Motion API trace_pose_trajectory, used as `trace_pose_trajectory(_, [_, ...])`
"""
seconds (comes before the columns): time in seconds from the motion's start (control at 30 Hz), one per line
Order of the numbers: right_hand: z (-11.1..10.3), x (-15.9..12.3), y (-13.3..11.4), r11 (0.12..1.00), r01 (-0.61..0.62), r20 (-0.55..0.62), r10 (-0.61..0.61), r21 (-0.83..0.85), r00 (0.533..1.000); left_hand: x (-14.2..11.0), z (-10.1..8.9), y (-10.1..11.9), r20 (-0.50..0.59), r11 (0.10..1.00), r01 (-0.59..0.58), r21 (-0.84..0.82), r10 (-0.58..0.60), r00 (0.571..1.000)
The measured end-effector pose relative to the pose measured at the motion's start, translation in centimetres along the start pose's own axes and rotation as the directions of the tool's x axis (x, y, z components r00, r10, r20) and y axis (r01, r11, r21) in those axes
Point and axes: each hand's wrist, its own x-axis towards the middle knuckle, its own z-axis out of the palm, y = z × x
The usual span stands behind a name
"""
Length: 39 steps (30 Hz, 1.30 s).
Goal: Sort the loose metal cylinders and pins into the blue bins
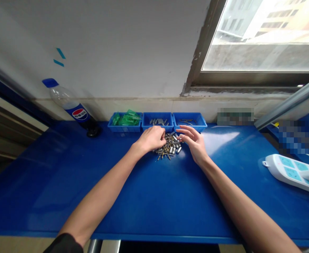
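In the head view, a loose heap of thin brass-coloured and dark metal pins mixed with short silver metal pieces [168,147] lies on the glossy blue worktop [144,196], directly between the two hands. The left hand [151,138] is curled, its fingers bent down over the heap's left side; its fingertips are hidden, so whether it has hold of a piece cannot be told. The right hand [195,143] is loosely open at the right edge, fingers parted and pointing in towards the heap; any small piece at its fingertips is too small to make out. The left hand is nearer the heap's middle. The pins have no common long axis, and most silver pieces lie towards the right hand. Just beyond stand three blue plastic bins, with green pieces [128,118] in the left one [124,129].
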Motion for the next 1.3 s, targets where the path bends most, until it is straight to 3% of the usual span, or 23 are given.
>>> trace_pose_trajectory(0.1, [0.2,-0.1,-0.2,1.000,0.007,0.000,-0.007,-0.013,1.000,0.1,-0.3,-0.4,-0.040,0.985,-0.067,-0.159,0.061,0.997])
trace_pose_trajectory(0.27, [0.6,-0.3,-0.9,0.997,0.026,0.003,-0.025,-0.078,1.000,0.2,-0.7,-0.8,-0.076,0.886,-0.204,-0.416,0.190,0.979])
trace_pose_trajectory(0.5, [1.0,-0.4,-1.0,0.996,-0.046,0.068,0.051,-0.073,0.996,0.1,-0.9,-0.4,-0.089,0.808,-0.238,-0.539,0.227,0.970])
trace_pose_trajectory(0.63, [1.0,-0.5,-0.9,0.995,-0.045,0.037,0.049,-0.093,0.998,-0.1,-1.6,-0.6,-0.079,0.844,-0.234,-0.482,0.224,0.971])
trace_pose_trajectory(0.83, [0.4,-0.2,-0.6,0.990,0.117,-0.230,-0.133,-0.082,0.964,-0.5,-2.4,-3.0,0.032,0.980,-0.098,-0.174,0.105,0.994])
trace_pose_trajectory(1.07, [0.7,-0.3,-0.5,0.996,0.068,-0.185,-0.077,-0.052,0.980,-0.3,-1.2,-2.2,0.055,0.999,0.010,0.036,-0.012,0.998])
trace_pose_trajectory(1.3, [0.8,-0.4,-0.6,0.998,0.041,-0.152,-0.047,-0.045,0.987,-0.1,-0.5,-1.2,0.034,0.995,0.065,0.072,-0.068,0.997])
